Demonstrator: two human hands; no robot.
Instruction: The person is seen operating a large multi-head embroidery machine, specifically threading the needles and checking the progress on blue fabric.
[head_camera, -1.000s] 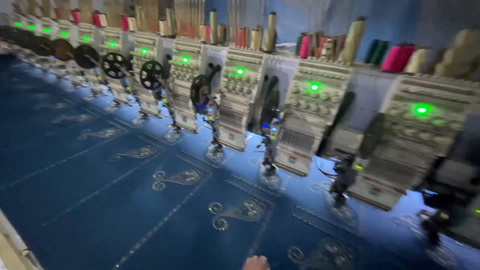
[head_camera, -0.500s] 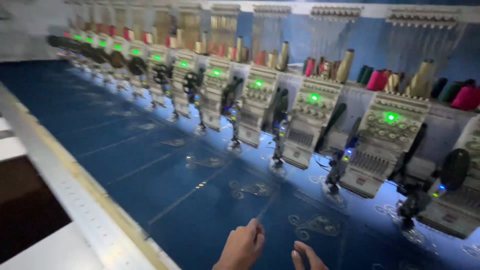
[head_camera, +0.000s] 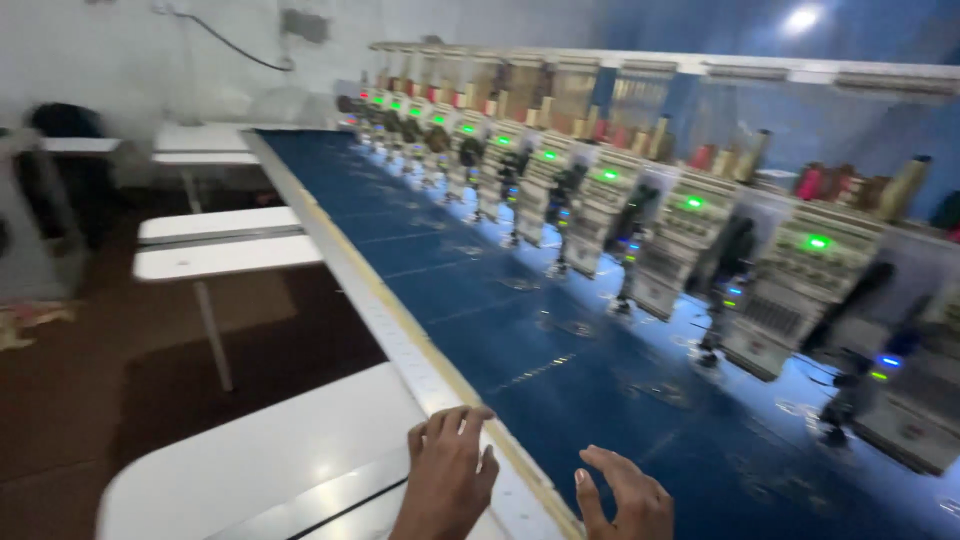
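Observation:
A long blue fabric sheet lies stretched on the bed of a multi-head embroidery machine. A row of embroidery heads with green lights stands over its far side. My left hand rests palm down on the pale front frame rail, fingers bent over its edge. My right hand hovers just above the blue fabric near the bottom edge, fingers spread and curled, holding nothing.
White table extensions jut out from the frame to the left over a brown floor. Thread cones stand on the rack above the heads. A white wall runs behind, with dark items at the far left.
The view has swung left and back, bringing the frame rail, white tables and floor into sight. Both hands have come further into view; the left has moved onto the rail.

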